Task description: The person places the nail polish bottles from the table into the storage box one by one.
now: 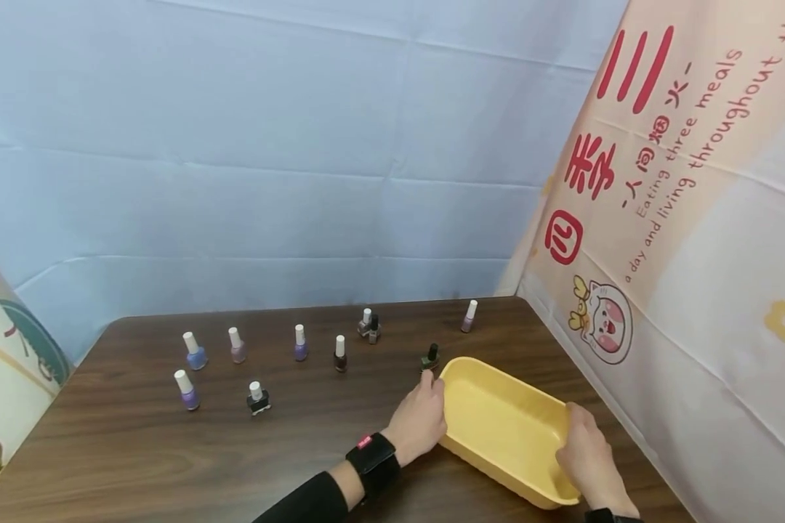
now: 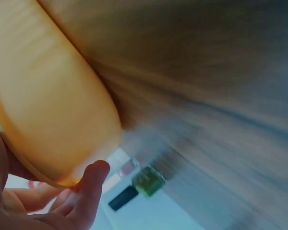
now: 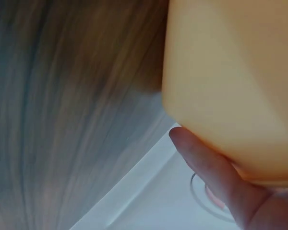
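Two hands, both ours, hold a yellow tray (image 1: 504,418) over the near right part of the table (image 1: 137,457). Our left hand (image 1: 420,415) has its grip clamped on the tray's left end, and our right hand (image 1: 589,450) has its grip clamped on the right side. We cannot tell whether the tray's base touches the table.

Just beyond our left fingertips we see a green bottle (image 1: 429,361) with a black cap. At the far right is a mauve bottle (image 1: 467,324). Left of it, a white-capped bottle (image 1: 365,328) and a black-capped bottle (image 1: 373,336) sit close together. Farther left we find a dark brown bottle (image 1: 340,362), a purple bottle (image 1: 300,352), a pinkish bottle (image 1: 238,354) and a blue bottle (image 1: 197,359), all with white caps. Nearer to us on the left are a black bottle (image 1: 258,402) and a violet bottle (image 1: 190,399), also white-capped.

Pale blue cloth (image 1: 248,145) hangs at the far side; a printed cloth (image 1: 693,363) with red characters hangs on the right.
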`<state>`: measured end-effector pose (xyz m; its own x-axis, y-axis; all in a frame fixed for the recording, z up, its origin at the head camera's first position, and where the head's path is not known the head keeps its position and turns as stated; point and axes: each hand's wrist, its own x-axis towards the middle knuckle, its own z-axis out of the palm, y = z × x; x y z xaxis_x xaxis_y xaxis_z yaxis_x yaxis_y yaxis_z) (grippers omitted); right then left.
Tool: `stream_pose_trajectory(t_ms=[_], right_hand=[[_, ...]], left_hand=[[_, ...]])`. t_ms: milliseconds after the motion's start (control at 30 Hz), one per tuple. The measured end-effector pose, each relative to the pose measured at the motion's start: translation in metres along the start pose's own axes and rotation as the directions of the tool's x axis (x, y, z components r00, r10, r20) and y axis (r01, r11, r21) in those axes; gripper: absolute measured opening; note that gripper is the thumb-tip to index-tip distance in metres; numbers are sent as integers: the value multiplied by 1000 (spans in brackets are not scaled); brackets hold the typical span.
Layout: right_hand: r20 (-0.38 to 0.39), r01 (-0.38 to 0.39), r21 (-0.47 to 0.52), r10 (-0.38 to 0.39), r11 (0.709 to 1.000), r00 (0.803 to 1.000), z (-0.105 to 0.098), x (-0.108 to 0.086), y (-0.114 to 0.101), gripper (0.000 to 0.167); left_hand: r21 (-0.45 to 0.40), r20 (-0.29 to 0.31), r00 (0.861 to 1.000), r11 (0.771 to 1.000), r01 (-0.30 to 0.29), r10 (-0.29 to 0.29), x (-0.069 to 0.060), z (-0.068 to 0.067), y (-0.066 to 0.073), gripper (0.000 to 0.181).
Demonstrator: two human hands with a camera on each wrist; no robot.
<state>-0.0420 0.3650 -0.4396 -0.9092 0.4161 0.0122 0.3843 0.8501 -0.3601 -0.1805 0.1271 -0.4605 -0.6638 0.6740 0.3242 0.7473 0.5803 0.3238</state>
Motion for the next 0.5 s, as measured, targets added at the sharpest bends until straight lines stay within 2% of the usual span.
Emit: stream_pose_trajectory(t_ms=[100,167,233,333,500], right_hand=[[-42,78,-18,-79,997,996,9,-1,-13,63],[-73,145,-27,-147,989,986,15,-2,-22,60],[-106,207,-30,-209,978,972,21,-3,-32,58],[-134,295,-20,-295,955,946,30,-3,-48,56],[-147,404,-13,-401,915,904,44,2,-76,55]], left_hand=[[13,-27,1000,1000,5,-4,-19,-9,-11,32],[1,-43,999,1000,16,-16,-33,-14,-19,34],[-8,-61,998,1000,24,-24,-48,-20,-27,38],[-26,-50,996,997,67,-68,-70,-32,-37,44],[-22,-26,990,990,139,-140,-95,-57,-53,46]])
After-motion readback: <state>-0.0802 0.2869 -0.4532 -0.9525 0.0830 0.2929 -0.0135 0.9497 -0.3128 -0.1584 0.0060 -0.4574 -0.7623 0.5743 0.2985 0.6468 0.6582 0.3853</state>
